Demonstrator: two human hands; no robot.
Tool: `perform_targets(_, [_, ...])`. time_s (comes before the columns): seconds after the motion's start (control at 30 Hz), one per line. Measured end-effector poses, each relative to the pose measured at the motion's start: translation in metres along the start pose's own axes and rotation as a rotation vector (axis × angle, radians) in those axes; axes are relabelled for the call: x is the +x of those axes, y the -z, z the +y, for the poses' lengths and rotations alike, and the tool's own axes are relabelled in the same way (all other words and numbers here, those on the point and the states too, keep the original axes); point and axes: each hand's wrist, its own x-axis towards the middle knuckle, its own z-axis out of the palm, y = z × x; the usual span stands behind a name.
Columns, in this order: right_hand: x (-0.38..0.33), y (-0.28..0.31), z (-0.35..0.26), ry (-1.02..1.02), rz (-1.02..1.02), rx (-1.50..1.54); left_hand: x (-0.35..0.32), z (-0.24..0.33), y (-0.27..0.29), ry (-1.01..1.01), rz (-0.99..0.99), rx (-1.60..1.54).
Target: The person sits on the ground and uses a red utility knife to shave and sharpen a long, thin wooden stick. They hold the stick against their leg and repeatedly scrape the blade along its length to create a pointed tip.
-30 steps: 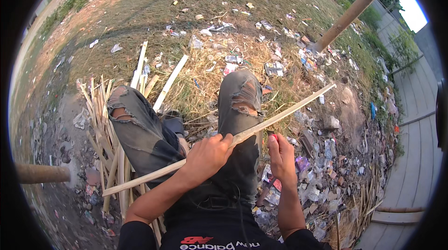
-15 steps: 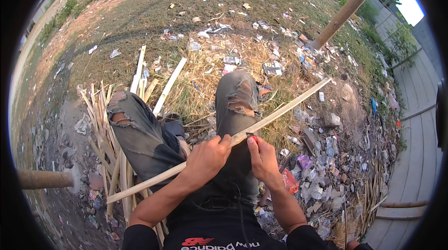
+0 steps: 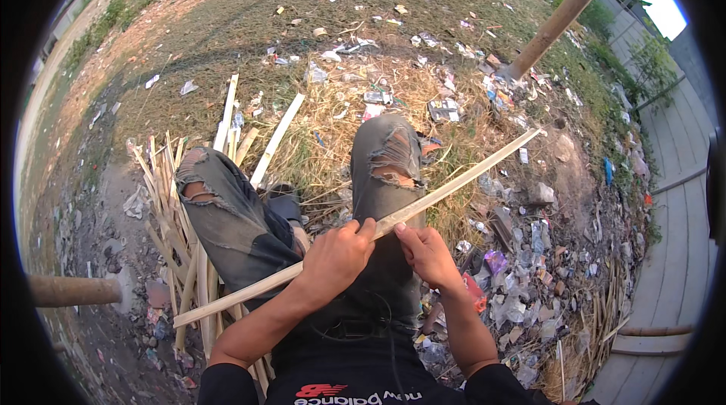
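A long, pale bamboo strip [image 3: 473,173] lies slantwise across my lap, its far end up to the right over the littered ground. My left hand [image 3: 338,255] is closed around its middle, above the thighs. Just right of that grip, my right hand [image 3: 428,255] is closed, with its thumb against the strip's near edge. The small red-handled knife in this hand is now hidden by the fingers. Beside my left leg lies a pile of similar strips [image 3: 168,216], and two wider pale pieces [image 3: 277,140] stick out beyond my left knee.
Torn dark trousers [image 3: 382,178] cover my raised knees. Plastic litter [image 3: 522,284] is thick on the right. A pole [image 3: 563,18] rises at the far right, and another pole [image 3: 76,291] enters from the left. A slatted grey wall [image 3: 673,201] runs along the right side.
My right hand has turned and shifted slightly, so the knife's dark blade and red handle no longer show. The strip's far end has moved slightly right; my left hand keeps its grip.
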Motion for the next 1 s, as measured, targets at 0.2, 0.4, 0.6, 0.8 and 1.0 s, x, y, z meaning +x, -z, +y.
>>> perform_targets(0.2, [-0.008,0.023,-0.001,0.023,-0.113,0.144,0.001,-0.001,0.001,0.001,-0.001,-0.013])
perform_targets(0.4, [-0.01,0.024,-0.022,0.182,0.417,-0.423,-0.004,0.001,-0.01,-0.015,0.087,0.047])
perform_targets(0.6, [-0.02,-0.003,-0.011,0.247,0.337,-0.382,-0.007,0.004,-0.015,0.001,0.11,0.087])
perform_targets(0.8, [-0.015,-0.013,-0.009,0.303,0.349,-0.362,-0.006,0.005,-0.013,0.016,0.089,0.064])
perform_targets(1.0, [-0.013,-0.011,-0.011,0.207,0.32,-0.352,-0.008,0.004,-0.014,0.005,0.115,0.068])
